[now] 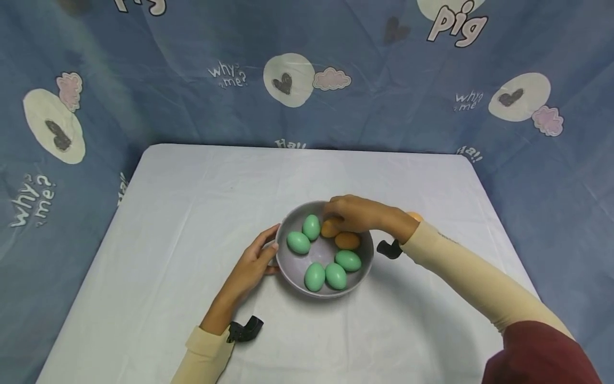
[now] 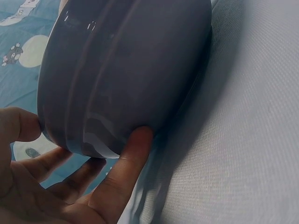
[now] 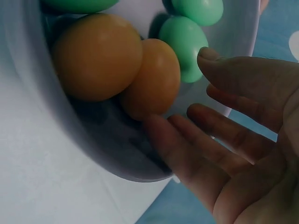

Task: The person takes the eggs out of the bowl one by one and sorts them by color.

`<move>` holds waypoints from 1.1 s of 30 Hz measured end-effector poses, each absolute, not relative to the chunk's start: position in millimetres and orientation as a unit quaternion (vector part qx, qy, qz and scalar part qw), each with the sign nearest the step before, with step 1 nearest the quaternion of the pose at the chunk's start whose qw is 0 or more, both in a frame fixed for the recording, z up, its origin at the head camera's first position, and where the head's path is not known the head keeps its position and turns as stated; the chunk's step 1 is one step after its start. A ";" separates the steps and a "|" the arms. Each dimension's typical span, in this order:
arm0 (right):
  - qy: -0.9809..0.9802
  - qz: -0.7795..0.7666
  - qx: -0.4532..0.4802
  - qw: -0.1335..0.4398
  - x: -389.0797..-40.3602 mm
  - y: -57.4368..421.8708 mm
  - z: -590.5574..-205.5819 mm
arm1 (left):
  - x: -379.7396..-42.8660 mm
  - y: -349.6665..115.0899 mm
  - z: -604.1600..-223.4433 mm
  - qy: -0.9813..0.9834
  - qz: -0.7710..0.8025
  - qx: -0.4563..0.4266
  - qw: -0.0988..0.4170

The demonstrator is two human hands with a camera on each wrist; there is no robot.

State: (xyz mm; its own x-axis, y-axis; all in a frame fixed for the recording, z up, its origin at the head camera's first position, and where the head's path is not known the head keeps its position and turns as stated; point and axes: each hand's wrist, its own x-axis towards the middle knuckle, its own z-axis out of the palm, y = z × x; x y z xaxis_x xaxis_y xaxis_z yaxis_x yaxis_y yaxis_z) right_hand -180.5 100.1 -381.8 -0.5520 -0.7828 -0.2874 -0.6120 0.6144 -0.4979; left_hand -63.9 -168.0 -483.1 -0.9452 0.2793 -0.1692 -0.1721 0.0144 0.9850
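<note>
A grey-purple bowl (image 1: 293,280) stands on the white table, holding several green eggs (image 1: 298,242) and two orange eggs (image 1: 347,241). My left hand (image 1: 251,266) rests against the bowl's left side. In the left wrist view its fingertips touch the outer wall (image 2: 126,70), with the thumb by the rim. Over the far right part of the bowl reaches my right hand (image 1: 357,212). Its fingers are spread and loose in the right wrist view, one fingertip at the lower end of an orange egg (image 3: 152,79), the thumb apart from it.
Behind my right wrist, part of another orange object (image 1: 414,216) shows on the table. A white cloth (image 1: 216,176) covers the tabletop. A blue printed curtain (image 1: 192,117) hangs beyond its far edge and along the sides.
</note>
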 end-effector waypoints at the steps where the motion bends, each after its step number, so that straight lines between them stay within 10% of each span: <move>1: 0.864 -0.174 -0.404 0.247 -180.4 100.7 -382.3 | -63.8 -167.9 -482.7 0.694 0.701 0.041 0.161; 33: 0.857 -0.181 -0.412 0.252 -177.5 96.3 -408.8 | -64.6 -168.4 -485.0 0.700 0.695 0.044 0.159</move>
State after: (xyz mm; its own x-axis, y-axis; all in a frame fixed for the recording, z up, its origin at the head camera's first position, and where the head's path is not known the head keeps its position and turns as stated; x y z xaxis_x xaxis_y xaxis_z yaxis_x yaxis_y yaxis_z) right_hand -177.5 96.3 -408.8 -0.5341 -0.7967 -0.2829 -0.6138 0.5955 -0.5183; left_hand -64.6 -168.4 -485.0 -0.9459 0.2818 -0.1609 -0.1590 0.0296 0.9868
